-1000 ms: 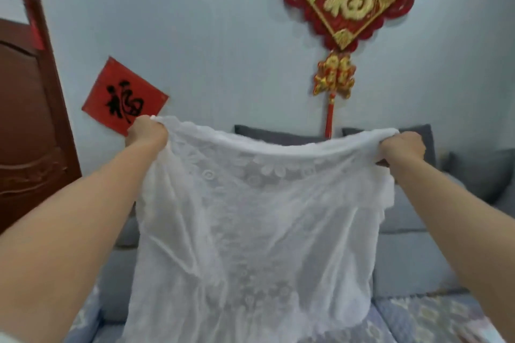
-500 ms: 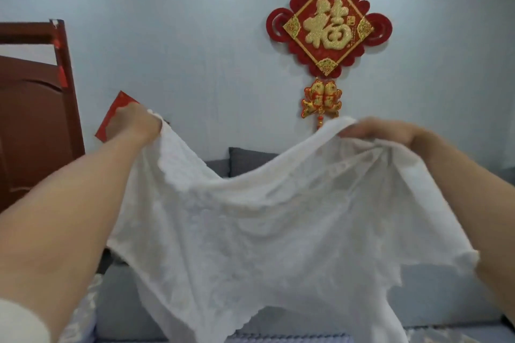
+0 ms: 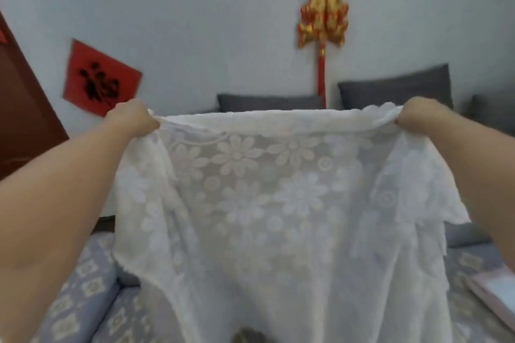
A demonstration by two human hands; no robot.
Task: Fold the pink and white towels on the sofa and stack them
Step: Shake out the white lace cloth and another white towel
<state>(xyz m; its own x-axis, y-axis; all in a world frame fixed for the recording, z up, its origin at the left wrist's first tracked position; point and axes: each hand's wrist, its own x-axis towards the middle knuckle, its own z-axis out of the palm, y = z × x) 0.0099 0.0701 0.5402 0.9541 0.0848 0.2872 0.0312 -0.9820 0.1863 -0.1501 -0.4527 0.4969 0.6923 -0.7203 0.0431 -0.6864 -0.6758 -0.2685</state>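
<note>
A white lacy towel (image 3: pixel 278 203) with a flower pattern hangs spread in front of me above the sofa. My left hand (image 3: pixel 131 118) grips its top left corner and my right hand (image 3: pixel 420 117) grips its top right corner, so the top edge runs taut between them. The cloth drapes down past the bottom of the frame and hides most of the seat. A pink towel's edge (image 3: pixel 493 292) lies on the seat at the lower right, partly cut off by the frame.
The sofa seat (image 3: pixel 83 301) has a blue patterned cover, with grey back cushions (image 3: pixel 395 89) against the wall. A brown wooden door (image 3: pixel 22 108) stands at the left. Red decorations (image 3: pixel 100 78) hang on the wall.
The towel, billowing and slack half a second ago, now hangs flat with its top edge pulled straight. Both hands have come down lower and the view has tilted down toward the seat.
</note>
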